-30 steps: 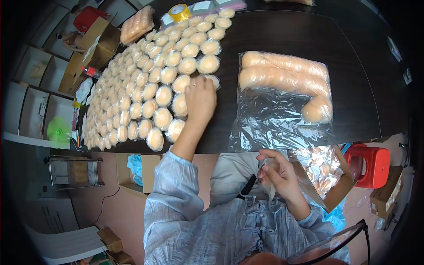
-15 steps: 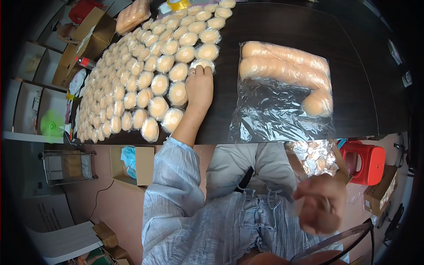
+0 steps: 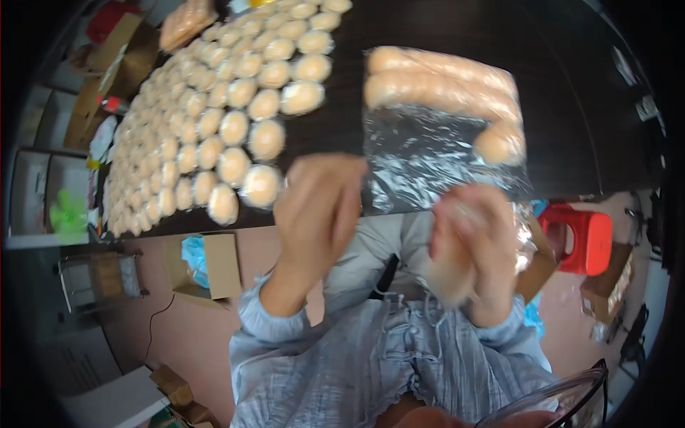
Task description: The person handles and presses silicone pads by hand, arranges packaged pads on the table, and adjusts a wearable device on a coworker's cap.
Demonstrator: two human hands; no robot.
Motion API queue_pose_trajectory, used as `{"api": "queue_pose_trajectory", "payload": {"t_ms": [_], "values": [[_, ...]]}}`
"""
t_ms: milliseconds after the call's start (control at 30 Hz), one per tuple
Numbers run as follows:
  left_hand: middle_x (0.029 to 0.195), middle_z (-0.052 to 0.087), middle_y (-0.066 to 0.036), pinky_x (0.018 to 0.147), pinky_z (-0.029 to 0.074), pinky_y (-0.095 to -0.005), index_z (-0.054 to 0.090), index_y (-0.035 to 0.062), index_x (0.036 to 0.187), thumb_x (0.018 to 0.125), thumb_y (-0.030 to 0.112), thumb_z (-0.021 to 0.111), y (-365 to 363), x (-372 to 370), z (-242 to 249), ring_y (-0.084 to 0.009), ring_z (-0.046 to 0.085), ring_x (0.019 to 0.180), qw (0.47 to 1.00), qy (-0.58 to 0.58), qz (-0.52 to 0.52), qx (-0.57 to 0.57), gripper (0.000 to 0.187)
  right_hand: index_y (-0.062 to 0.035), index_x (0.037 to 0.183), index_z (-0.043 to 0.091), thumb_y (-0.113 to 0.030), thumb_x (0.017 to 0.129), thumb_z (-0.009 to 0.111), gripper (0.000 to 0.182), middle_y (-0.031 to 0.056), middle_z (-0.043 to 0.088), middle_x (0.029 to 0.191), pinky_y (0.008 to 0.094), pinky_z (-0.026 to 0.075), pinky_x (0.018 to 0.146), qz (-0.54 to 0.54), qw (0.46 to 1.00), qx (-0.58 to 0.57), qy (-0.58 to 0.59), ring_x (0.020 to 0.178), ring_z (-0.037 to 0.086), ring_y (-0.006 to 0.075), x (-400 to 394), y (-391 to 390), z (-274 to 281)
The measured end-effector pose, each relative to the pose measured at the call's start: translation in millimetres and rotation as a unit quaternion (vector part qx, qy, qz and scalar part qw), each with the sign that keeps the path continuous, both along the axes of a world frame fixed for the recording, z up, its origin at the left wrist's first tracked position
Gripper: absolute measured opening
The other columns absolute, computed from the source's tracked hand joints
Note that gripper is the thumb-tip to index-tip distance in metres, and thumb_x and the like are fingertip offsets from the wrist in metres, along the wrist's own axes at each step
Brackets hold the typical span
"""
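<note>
Blurred by motion, my left hand (image 3: pixel 317 207) is over the table's near edge, between the wrapped discs and the bag. Its fingers are curled in; anything inside them is hidden. My right hand (image 3: pixel 481 232), also blurred, is at the bag's lower right edge. Its fingers curl around a round beige thing (image 3: pixel 451 274) that looks like the wrapped discs. Many round beige discs in clear wrap (image 3: pixel 267 139) lie in rows on the left. The clear plastic bag (image 3: pixel 421 171) lies flat, with two full rows of beige discs (image 3: pixel 442 89) and a short third row at its right.
The dark table (image 3: pixel 564 107) ends at a front edge above my lap. An open carton (image 3: pixel 225 264) with blue plastic stands below left. Below right are a red stool (image 3: pixel 581 239) and another carton (image 3: pixel 539 271). A filled pink pack (image 3: pixel 187 25) sits at the far left.
My left hand has come back from the rows of discs toward me and the bag. My right hand has risen from my lap to the bag's near edge. The view has shifted slightly.
</note>
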State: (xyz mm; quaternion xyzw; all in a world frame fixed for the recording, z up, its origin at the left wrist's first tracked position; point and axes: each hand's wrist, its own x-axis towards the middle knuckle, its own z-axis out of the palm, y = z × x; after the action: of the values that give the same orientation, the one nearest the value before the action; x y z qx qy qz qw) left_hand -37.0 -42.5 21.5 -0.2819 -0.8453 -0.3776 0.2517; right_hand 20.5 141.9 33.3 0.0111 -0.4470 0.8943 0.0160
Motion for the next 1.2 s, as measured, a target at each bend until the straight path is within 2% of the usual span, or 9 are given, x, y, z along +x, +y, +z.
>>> {"api": "queue_pose_trajectory", "payload": {"t_ms": [67,333,433,500,533,667,833,1000,1200], "values": [[0.097,0.062,-0.010,0.076,0.048,-0.0329,0.062,0.0012,0.094,0.071,0.001,0.064,15.1,28.3,4.1,-0.0218,0.059,0.087,0.990,-0.026,-0.138,-0.018,0.023,0.0010,0.118,0.045,-0.001,0.087,0.048,0.032,0.0157,0.058,0.102,0.0271,0.049,0.064,0.039,0.984,-0.125,-0.118,0.073,0.057,0.0182,-18.3,0.5,-27.5],[0.098,0.064,-0.009,0.079,0.050,-0.0313,0.063,0.0011,0.092,0.070,0.006,0.069,35.7,54.7,-31.3,-0.0216,0.062,0.088,0.986,-0.011,-0.126,-0.106,0.024,0.0004,0.117,0.045,-0.016,0.093,0.045,0.030,0.0191,0.057,0.101,0.0359,0.052,0.080,0.056,0.968,-0.192,-0.149,0.084,0.060,0.0251,-17.6,-4.5,-59.0],[0.102,0.063,-0.009,0.077,0.051,-0.0307,0.063,0.0022,0.094,0.071,0.004,0.066,21.6,54.7,-31.2,-0.0209,0.062,0.086,0.980,-0.122,-0.150,-0.038,0.023,0.0005,0.118,0.045,-0.019,0.094,0.043,0.031,0.0198,0.057,0.102,0.0379,0.051,0.082,0.064,0.969,-0.182,-0.156,0.089,0.060,0.0266,-14.3,-0.8,-63.9],[0.102,0.063,-0.008,0.069,0.051,-0.0283,0.064,0.0042,0.095,0.070,0.002,0.065,18.3,58.0,-25.1,-0.0200,0.062,0.081,0.961,-0.236,-0.109,0.095,0.025,0.0005,0.118,0.045,-0.021,0.095,0.041,0.032,0.0205,0.057,0.103,0.0399,0.050,0.084,0.075,0.969,-0.171,-0.162,0.094,0.059,0.0281,-12.2,0.8,-66.9],[0.102,0.063,-0.008,0.069,0.051,-0.0283,0.064,0.0042,0.095,0.070,0.002,0.065,20.1,58.0,-27.2,-0.0200,0.062,0.081,0.961,-0.238,-0.110,0.094,0.025,0.0005,0.118,0.045,-0.021,0.095,0.041,0.032,0.0205,0.057,0.103,0.0399,0.050,0.084,0.073,0.969,-0.172,-0.163,0.094,0.059,0.0281,-10.9,0.6,-67.9],[0.099,0.064,-0.008,0.060,0.048,-0.0259,0.064,0.0055,0.095,0.068,0.002,0.067,34.9,52.2,-47.5,-0.0185,0.061,0.073,0.996,0.020,-0.077,-0.048,0.027,0.0016,0.120,0.045,-0.024,0.096,0.038,0.035,0.0228,0.056,0.107,0.0425,0.049,0.087,0.098,0.971,-0.168,-0.142,0.105,0.056,0.0323,-7.7,-3.4,-70.2],[0.099,0.065,-0.007,0.057,0.047,-0.0263,0.063,0.0039,0.095,0.067,0.005,0.069,36.8,53.1,-55.3,-0.0176,0.060,0.068,0.990,0.002,-0.111,-0.087,0.029,0.0025,0.119,0.048,-0.023,0.097,0.039,0.035,0.0196,0.057,0.109,0.0378,0.048,0.089,0.120,0.940,-0.269,-0.174,0.106,0.056,0.0293,-6.4,-2.7,-73.4],[0.098,0.065,-0.009,0.062,0.048,-0.0278,0.062,0.0059,0.097,0.065,0.004,0.070,34.5,56.4,-43.4,-0.0198,0.061,0.071,0.980,-0.150,-0.131,-0.017,0.033,0.0039,0.121,0.045,-0.026,0.097,0.034,0.039,0.0246,0.053,0.117,0.0413,0.043,0.095,0.129,0.939,-0.272,-0.169,0.115,0.050,0.0344,-4.6,-1.8,-82.9],[0.104,0.063,-0.008,0.058,0.048,-0.0281,0.060,0.0031,0.104,0.064,0.007,0.070,35.9,58.8,-54.0,-0.0195,0.061,0.068,0.978,-0.189,-0.081,0.019,0.041,0.0035,0.123,0.044,-0.027,0.098,0.033,0.041,0.0241,0.052,0.118,0.0428,0.041,0.097,0.121,0.950,-0.244,-0.155,0.118,0.047,0.0336,-2.6,-3.1,-82.4]]}}
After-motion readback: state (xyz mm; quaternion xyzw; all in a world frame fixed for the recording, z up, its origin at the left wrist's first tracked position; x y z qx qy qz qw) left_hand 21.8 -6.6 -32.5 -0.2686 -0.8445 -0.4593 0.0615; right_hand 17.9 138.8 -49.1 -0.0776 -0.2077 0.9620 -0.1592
